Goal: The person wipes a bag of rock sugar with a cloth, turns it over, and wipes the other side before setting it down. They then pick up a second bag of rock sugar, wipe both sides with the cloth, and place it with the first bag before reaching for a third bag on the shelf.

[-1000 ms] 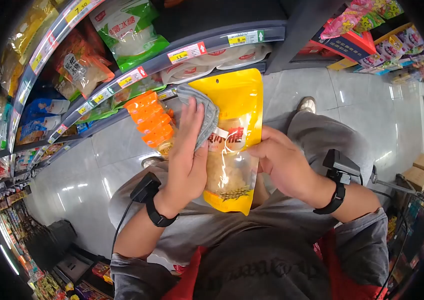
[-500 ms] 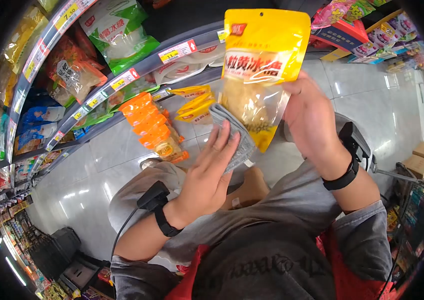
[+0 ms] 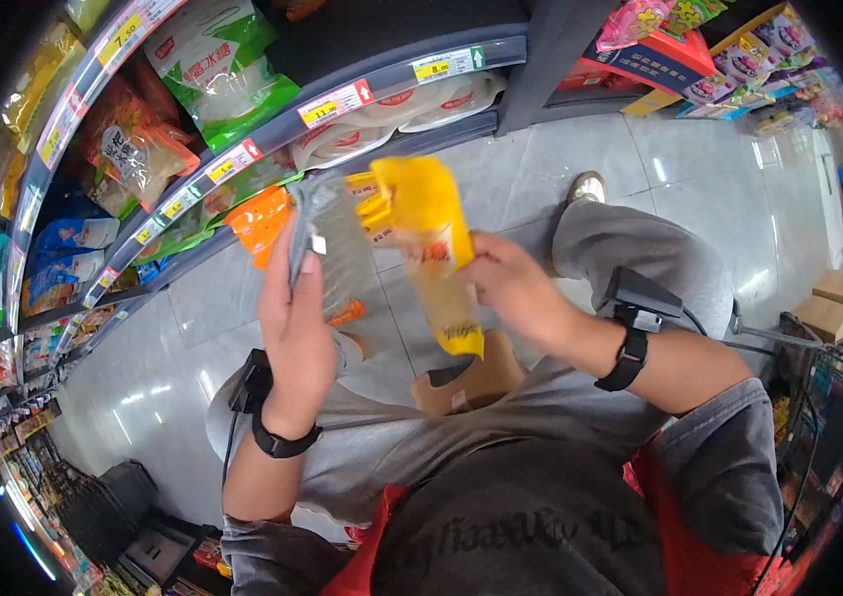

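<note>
My right hand (image 3: 519, 290) grips the right edge of a yellow bag of rock sugar (image 3: 433, 260), its fingers closed on it. The bag hangs upright above the floor, turned partly side-on and blurred by motion. My left hand (image 3: 298, 343) holds a folded grey cloth (image 3: 306, 238) to the left of the bag, apart from it. Behind the bag, more yellow packets (image 3: 370, 211) stand on the floor. Orange packets (image 3: 258, 223) are partly hidden behind the cloth and my left hand.
A curved shelf (image 3: 282, 121) with price tags and bags of sugar runs along the left and front. Below me stands a small brown stool (image 3: 476, 382). Cardboard boxes (image 3: 827, 310) sit at the right, and a display of colourful packets (image 3: 739, 65) fills the far right corner.
My right hand has lowered the bag and turned it side-on. My left hand has moved left with the cloth, off the bag. The view has shifted slightly.
</note>
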Available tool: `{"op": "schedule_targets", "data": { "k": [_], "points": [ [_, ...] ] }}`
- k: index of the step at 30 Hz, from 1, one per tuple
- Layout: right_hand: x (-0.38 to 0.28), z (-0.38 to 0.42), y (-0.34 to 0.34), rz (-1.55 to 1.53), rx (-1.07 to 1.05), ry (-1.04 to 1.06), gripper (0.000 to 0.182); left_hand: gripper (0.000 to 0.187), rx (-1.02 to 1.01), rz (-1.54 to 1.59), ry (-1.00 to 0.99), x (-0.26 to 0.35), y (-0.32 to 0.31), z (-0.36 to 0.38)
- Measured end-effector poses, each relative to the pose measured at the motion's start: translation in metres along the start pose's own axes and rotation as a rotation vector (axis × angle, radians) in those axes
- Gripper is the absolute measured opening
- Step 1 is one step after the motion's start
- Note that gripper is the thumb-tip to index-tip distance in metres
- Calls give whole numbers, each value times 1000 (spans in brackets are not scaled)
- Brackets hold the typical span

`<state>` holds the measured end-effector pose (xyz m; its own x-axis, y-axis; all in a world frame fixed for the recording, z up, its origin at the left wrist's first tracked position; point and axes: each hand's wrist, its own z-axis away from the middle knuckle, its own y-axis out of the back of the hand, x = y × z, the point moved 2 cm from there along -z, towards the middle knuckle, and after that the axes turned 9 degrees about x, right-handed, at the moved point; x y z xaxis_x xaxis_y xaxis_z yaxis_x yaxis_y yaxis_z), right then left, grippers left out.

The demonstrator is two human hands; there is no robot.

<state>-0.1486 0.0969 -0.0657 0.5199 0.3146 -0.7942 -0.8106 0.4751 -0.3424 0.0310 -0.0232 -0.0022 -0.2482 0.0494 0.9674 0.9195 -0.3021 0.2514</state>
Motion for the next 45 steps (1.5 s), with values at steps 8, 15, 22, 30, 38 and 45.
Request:
{"op": "schedule_targets", "data": {
  "k": [8, 15, 22, 30, 38, 45],
  "points": [
    [-28, 15, -18, -145, 102, -132, 27, 61, -456, -369, -606, 1, -45, 27],
    [-67, -1, 6, -298, 240, 23, 20, 59, -595, -392, -635, 8, -44, 28],
    [-99, -9, 28, -250, 398, 302, 33, 43, -740, -490, -382, -3, -40, 29],
    [-121, 0, 26, -387, 38, 276, 42, 32, -88, 419, 677, -26, -12, -14],
    [-93, 7, 4, -78, -53, -34, 12, 38, -173, 1164, 775, -26, -1, -32],
    [-69, -6, 2, 68, 142, 93, 13, 42, -170, 1315, 618, -13, 21, -40]
  ]
}}
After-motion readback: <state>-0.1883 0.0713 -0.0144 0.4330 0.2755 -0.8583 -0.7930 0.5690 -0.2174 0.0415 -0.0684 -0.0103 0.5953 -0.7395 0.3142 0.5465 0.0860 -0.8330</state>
